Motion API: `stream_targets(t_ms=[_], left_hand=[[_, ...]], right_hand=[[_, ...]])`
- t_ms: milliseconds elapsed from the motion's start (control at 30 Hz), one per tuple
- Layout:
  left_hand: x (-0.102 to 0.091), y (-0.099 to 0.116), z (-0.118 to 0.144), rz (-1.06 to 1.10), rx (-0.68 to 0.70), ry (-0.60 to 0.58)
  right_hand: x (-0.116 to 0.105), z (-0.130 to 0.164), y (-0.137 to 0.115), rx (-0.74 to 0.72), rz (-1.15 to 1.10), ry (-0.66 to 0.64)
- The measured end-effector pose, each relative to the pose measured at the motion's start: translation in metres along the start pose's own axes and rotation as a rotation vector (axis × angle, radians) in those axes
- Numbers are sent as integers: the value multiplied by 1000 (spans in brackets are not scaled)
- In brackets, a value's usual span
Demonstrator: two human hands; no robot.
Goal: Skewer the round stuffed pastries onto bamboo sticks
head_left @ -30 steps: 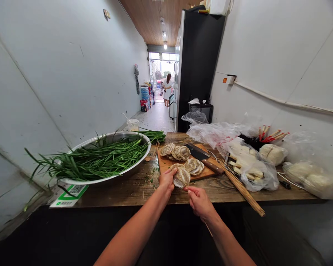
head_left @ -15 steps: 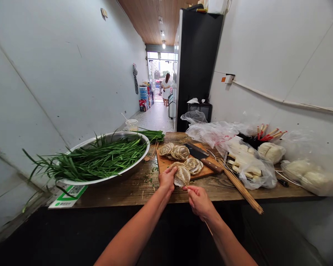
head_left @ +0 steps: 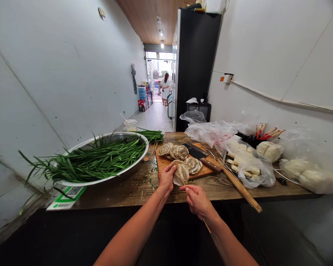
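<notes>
Left hand: my left hand (head_left: 167,177) grips a folded tofu-skin piece (head_left: 181,174) by its left edge, thumb on top, at the near edge of the cutting board (head_left: 161,162).
Right hand: my right hand (head_left: 196,199) pinches a bamboo skewer (head_left: 206,224), its tip just under the piece; the shaft runs back past my wrist.
Tofu-skin piece: pale, ribbed, held upright just above the board's front edge, overlapping the pile behind it.
Other pieces: three more folded tofu-skin pieces (head_left: 179,152) lie on the board, touching one another.
Cleaver: a cleaver (head_left: 203,156) lies across the right side of the board, wooden handle toward me.
Skewer bundle: a bundle of bamboo skewers (head_left: 240,186) rests on the wooden table (head_left: 119,190), just right of the board, slanting to the front edge.
Basin: a metal basin (head_left: 140,156) heaped with garlic chives (head_left: 91,160) sits to the left, near the board.
Bags: clear plastic bags (head_left: 249,164) of white food are spread along the right.
Chopsticks: red-tipped chopsticks (head_left: 266,133) stand behind the bags.
Background: a person (head_left: 164,88) stands far down the corridor, beside the black fridge (head_left: 195,62).
</notes>
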State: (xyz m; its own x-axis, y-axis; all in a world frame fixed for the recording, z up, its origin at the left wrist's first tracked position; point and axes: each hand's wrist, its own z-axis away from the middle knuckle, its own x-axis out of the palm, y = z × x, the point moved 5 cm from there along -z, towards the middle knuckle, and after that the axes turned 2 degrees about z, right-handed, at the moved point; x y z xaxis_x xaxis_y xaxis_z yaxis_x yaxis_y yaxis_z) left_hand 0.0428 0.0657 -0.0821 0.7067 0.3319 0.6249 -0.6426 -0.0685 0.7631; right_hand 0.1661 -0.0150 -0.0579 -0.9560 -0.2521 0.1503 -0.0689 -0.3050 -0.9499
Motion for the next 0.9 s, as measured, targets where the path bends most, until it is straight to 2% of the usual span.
stream_targets(t_ms=[367, 900], left_hand=[[-3, 5, -7, -79, 44, 58], [-14, 4, -14, -69, 24, 64]], right_hand=[[6, -7, -1, 8, -39, 3], [3, -24, 20, -31, -19, 12]])
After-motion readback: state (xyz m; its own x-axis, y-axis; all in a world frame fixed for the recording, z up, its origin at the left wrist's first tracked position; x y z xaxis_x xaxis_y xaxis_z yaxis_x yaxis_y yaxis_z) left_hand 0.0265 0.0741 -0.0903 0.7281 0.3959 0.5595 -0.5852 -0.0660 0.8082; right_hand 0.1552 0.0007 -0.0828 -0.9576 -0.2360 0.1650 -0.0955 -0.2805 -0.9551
